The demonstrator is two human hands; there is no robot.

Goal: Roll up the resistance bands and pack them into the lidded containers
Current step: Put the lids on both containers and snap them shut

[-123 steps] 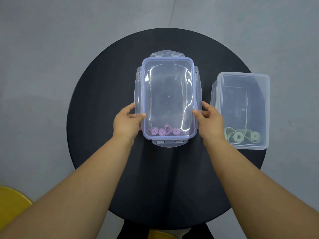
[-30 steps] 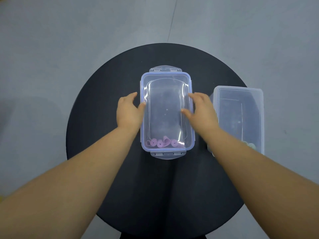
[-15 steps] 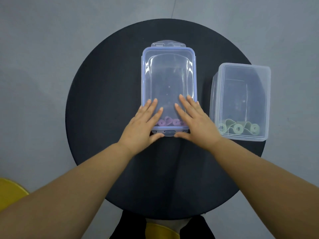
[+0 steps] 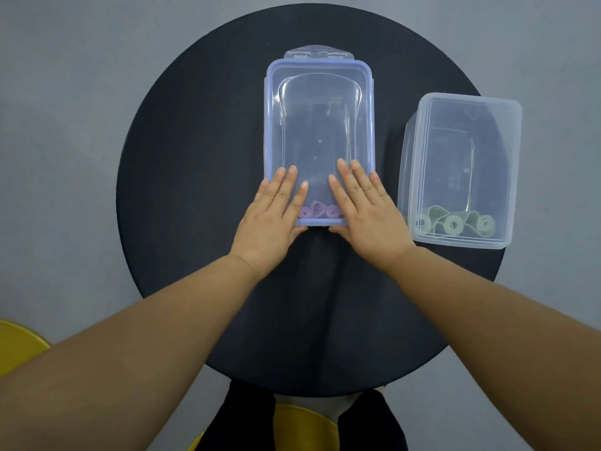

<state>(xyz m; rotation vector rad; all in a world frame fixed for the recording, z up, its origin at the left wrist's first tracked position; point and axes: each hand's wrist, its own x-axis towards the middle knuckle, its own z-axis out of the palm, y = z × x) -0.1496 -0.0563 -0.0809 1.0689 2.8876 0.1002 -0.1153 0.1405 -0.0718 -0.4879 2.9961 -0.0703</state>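
Setting: plain indoor room, exact kind unclear. A small round black tabletop (image 4: pixel 195 190) is standing on a smooth grey floor (image 4: pixel 65 92). A yellow seat (image 4: pixel 302 424) is showing at the bottom edge, and another yellow piece (image 4: pixel 16 346) is peeking in at lower left.

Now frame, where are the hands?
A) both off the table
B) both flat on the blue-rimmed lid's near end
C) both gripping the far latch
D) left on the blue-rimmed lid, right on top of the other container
B: the left hand and right hand lie with straight fingers on the near end of the blue-rimmed lid, over the purple band rolls.
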